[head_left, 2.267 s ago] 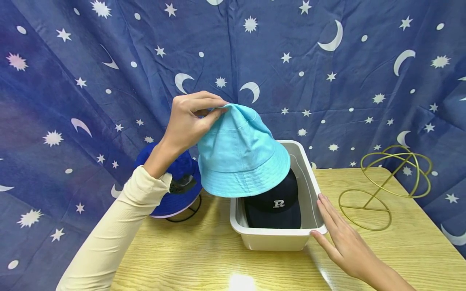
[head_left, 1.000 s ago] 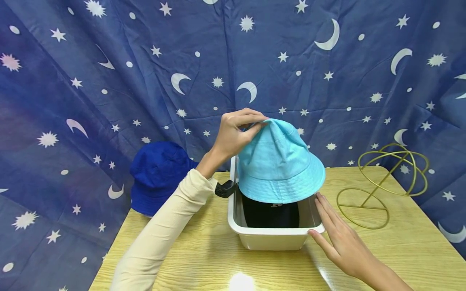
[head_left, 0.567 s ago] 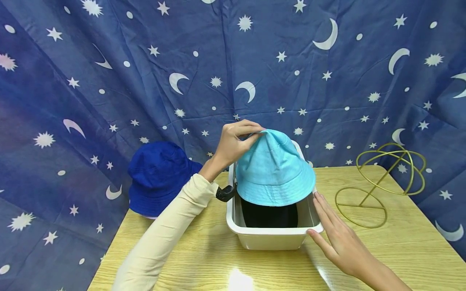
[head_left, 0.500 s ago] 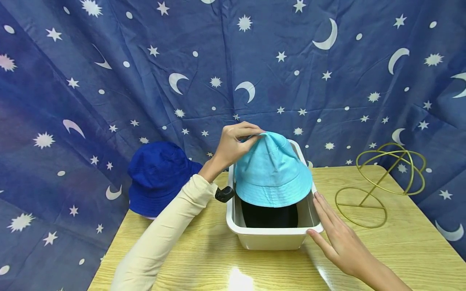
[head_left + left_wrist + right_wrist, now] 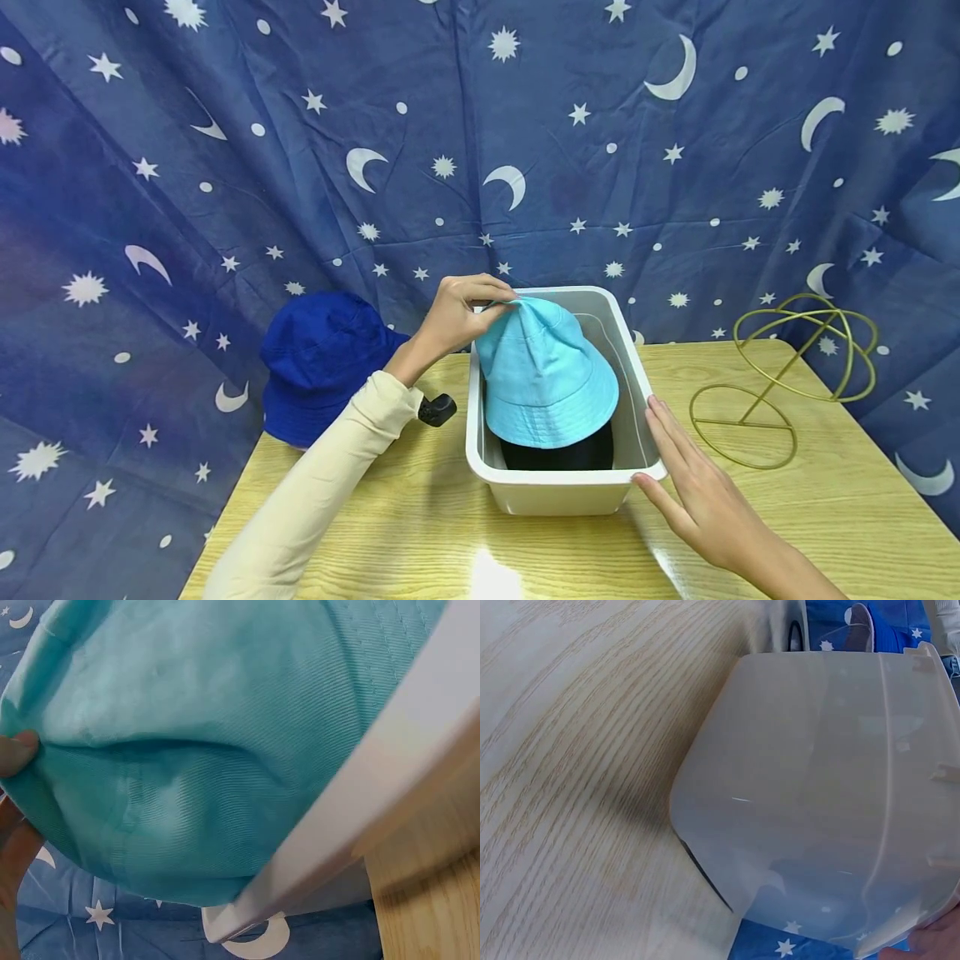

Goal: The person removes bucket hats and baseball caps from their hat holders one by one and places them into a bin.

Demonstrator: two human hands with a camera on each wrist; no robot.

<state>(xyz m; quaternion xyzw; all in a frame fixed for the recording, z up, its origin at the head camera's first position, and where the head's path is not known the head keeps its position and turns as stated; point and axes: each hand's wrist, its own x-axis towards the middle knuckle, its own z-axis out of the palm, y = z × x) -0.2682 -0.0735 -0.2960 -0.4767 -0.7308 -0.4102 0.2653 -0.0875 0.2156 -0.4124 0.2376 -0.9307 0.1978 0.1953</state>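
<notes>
My left hand (image 5: 467,313) pinches the crown of a light blue bucket hat (image 5: 551,375) between thumb and fingers. The hat hangs brim down, partly inside a white plastic bin (image 5: 562,477). Under it shows part of a black cap (image 5: 566,457); the hat covers the rest. In the left wrist view the hat's crown (image 5: 180,750) bunches at the thumb, close by the bin's rim (image 5: 360,795). My right hand (image 5: 701,492) rests with straight fingers against the bin's near right corner. The right wrist view shows the bin's outer wall (image 5: 817,780) and a bit of that hand (image 5: 934,941).
A dark blue bucket hat (image 5: 326,367) sits at the table's left, behind the left sleeve. On the right stands a gold wire hat stand (image 5: 780,383). The wooden table (image 5: 405,533) ends at a blue curtain (image 5: 480,125) with moons and stars.
My left hand first carried the light blue hat rightward over the bin, then lowered it into the bin and slightly left. The cap's letter is now hidden. My right hand stayed at the bin.
</notes>
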